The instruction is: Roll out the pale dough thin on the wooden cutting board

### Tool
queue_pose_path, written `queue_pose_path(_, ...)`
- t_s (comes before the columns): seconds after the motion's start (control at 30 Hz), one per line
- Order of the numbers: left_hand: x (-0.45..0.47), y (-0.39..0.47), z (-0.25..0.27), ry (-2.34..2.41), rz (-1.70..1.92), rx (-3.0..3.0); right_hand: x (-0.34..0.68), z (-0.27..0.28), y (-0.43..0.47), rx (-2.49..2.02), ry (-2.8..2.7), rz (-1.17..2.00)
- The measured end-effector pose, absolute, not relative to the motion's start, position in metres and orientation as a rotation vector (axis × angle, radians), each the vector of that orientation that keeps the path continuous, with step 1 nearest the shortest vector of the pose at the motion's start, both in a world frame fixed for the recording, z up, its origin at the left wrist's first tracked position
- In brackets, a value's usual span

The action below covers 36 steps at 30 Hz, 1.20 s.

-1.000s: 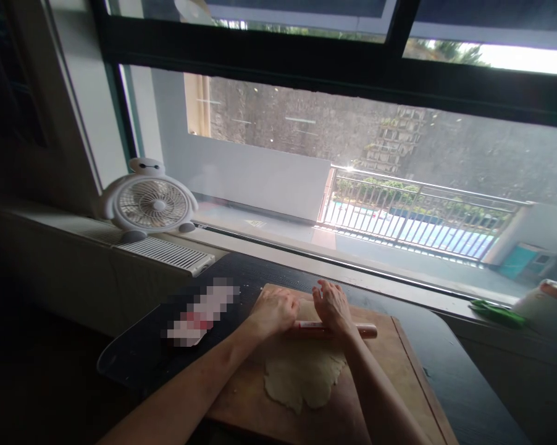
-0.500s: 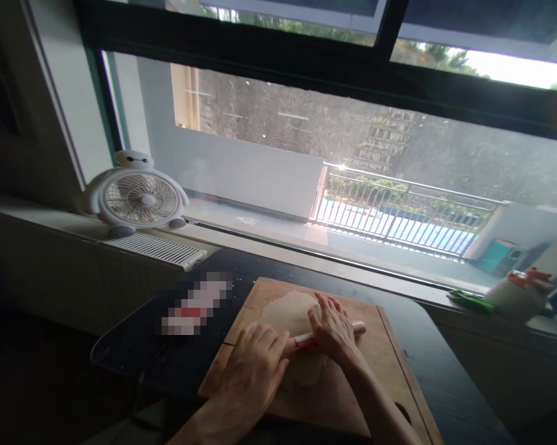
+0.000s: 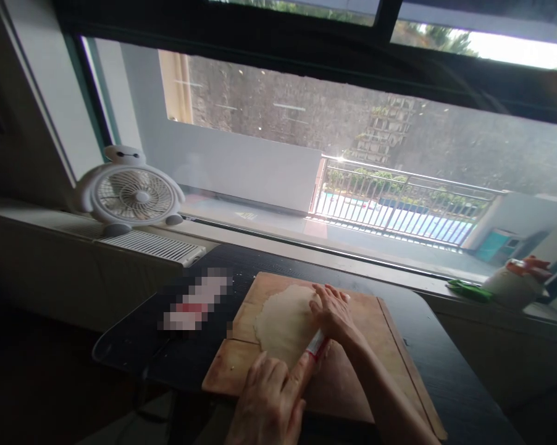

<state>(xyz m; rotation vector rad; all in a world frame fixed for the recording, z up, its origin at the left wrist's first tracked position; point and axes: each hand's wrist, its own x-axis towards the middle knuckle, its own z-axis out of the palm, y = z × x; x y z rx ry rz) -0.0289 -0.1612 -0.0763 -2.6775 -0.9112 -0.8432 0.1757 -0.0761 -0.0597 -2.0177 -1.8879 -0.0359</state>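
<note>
A rolling pin (image 3: 316, 345) with a red and white label lies slantwise over a flat sheet of pale dough (image 3: 281, 318). My left hand (image 3: 269, 402) rests over its near end, fingers pointing forward. My right hand (image 3: 331, 314) covers the far end, fingers together over the pin. Both hands hide much of the pin, so only its middle and a bit of its far tip show. Under the dough is a wooden cutting board (image 3: 368, 324), and the dough's right side is partly covered by pin and hand.
The board sits on a dark table (image 3: 422, 346). A blurred-out item (image 3: 197, 303) lies to the left. Behind are a window sill (image 3: 278, 241), a white fan (image 3: 137, 194) at left, and a green cloth (image 3: 468, 290) beside a pale rounded object (image 3: 514, 284) at right.
The pin has turned from nearly crosswise to a steep slant. My left hand has come nearer to me, my right hand slightly farther away. More of the dough's left side shows.
</note>
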Motion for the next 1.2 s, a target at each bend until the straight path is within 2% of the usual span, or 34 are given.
queue_pose_path(0.2,-0.019,-0.172,-0.085,-0.757,-0.894,-2.570,0.197,-0.069,-0.109,-2.045,-1.918,-0.073)
queue_pose_path(0.57,-0.050,-0.156,-0.076,-0.999,-0.965,-2.646,0.138,-0.053,-0.047,-2.055,-1.884,-0.078)
queue_pose_path(0.97,-0.018,-0.171,-0.121,-0.812,-1.063,-2.532,0.189,-0.073,-0.107,-2.034,-1.757,-0.024)
queue_pose_path(1.2,-0.039,-0.152,-0.115,-0.902,-1.135,-2.492,0.149,-0.056,-0.065,-2.109,-1.753,-0.063)
